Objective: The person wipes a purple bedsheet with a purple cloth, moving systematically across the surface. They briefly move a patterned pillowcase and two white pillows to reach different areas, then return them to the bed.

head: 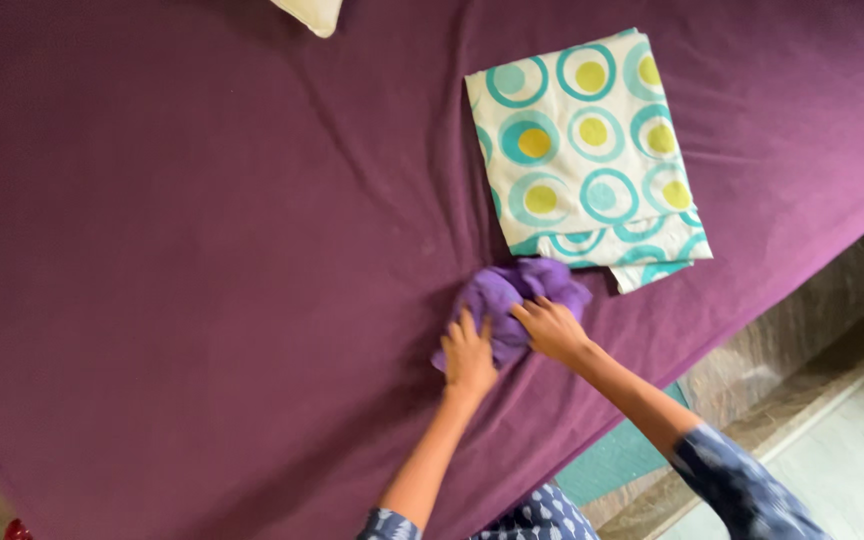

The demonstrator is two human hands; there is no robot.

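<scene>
Two hands down on a small bunched purple cloth (517, 300), near-centre of the dark purple bed sheet (202, 250). Hard to read: cloth's own shape, crumpled into a lump w/ folds lost in shadow, colour close to the sheet so edges blur on the left; part of it hidden under both palms. Top-left corner: cream pillow (314, 12), cut off by the frame, only a tip showing. Forearms run off the near edge, blue patterned sleeves only partly in view. Floor and bed edge at right seen as a strip, detail unclear. Left hand (469, 355) flat on the near-left part of the cloth, fingers (468, 325) lying close together, pointing far, pressing down rather than pinching. Right hand (552, 328) on the near-right part, fingers slightly curled onto the fabric, tips touching it; whether any fold is pinched, can't tell. Cloth bulges out beyond both sets of fingertips on the far side. Just beyond, far-right: folded white cloth w/ teal and yellow circles (587, 150), lying flat, near corner almost touching the purple lump.
</scene>
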